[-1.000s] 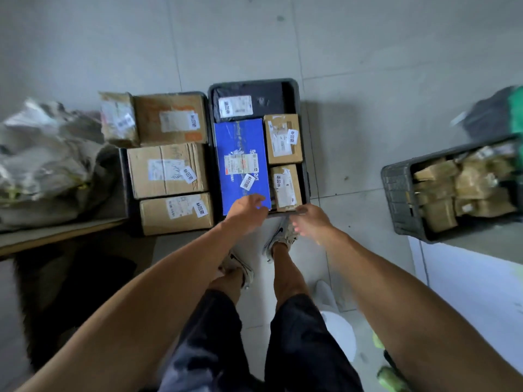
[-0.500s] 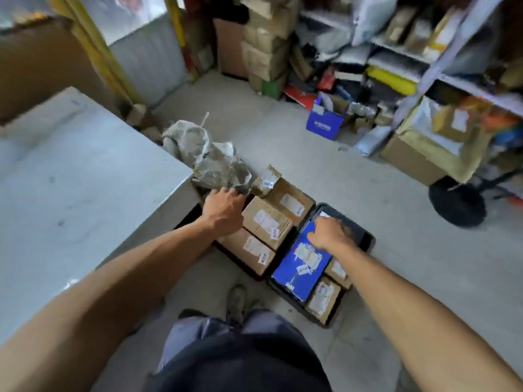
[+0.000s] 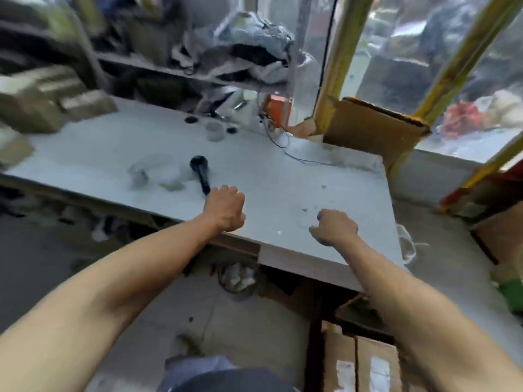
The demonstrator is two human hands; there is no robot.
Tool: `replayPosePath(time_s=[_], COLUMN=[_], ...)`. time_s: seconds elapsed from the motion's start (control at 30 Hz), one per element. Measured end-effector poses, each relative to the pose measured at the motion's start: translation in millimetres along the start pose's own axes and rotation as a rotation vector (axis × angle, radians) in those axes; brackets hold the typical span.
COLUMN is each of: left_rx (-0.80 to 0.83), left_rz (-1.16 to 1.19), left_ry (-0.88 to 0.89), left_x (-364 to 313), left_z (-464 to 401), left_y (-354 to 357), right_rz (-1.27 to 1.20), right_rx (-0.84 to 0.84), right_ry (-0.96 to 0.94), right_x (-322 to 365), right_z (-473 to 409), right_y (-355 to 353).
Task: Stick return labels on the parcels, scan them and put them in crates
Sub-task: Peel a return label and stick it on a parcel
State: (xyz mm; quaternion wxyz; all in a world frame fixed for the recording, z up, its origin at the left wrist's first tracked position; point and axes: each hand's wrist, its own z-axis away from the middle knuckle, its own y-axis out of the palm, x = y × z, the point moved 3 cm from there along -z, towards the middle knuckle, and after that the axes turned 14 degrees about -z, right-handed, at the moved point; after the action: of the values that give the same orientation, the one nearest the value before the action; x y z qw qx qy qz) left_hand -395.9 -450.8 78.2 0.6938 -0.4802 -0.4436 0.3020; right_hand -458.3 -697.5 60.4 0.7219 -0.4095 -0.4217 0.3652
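Left hand [image 3: 225,209] over the near edge of the grey table [image 3: 325,193], fingers curled, holding nothing visible, just beside the scanner's handle end. Right hand [image 3: 335,226] likewise curled and unladen, bare tabletop around it. Black scanner [image 3: 200,172] lies flat mid-table, long axis near–far, head at the far end; labelled parcels [image 3: 362,366] on the floor, near right.

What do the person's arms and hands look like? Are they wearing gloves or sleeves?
No gloves and no sleeves. Both forearms are bare all the way up, and the left hand and right hand are bare too. No watch, rings or wristbands show.
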Motion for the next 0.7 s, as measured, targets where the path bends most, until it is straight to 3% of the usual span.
replayPosePath(time_s=[0.37, 0.7], left_rx=[0.122, 0.166], left_rz=[0.132, 0.277], left_ry=[-0.436, -0.655], left_x=[294, 446], left_z=[41, 59], left_y=[101, 169], right_rz=[0.033, 0.016], right_rx=[0.120, 0.236], right_ry=[-0.504, -0.693], right_x=[360, 545], right_z=[-91, -119], right_y=[70, 129])
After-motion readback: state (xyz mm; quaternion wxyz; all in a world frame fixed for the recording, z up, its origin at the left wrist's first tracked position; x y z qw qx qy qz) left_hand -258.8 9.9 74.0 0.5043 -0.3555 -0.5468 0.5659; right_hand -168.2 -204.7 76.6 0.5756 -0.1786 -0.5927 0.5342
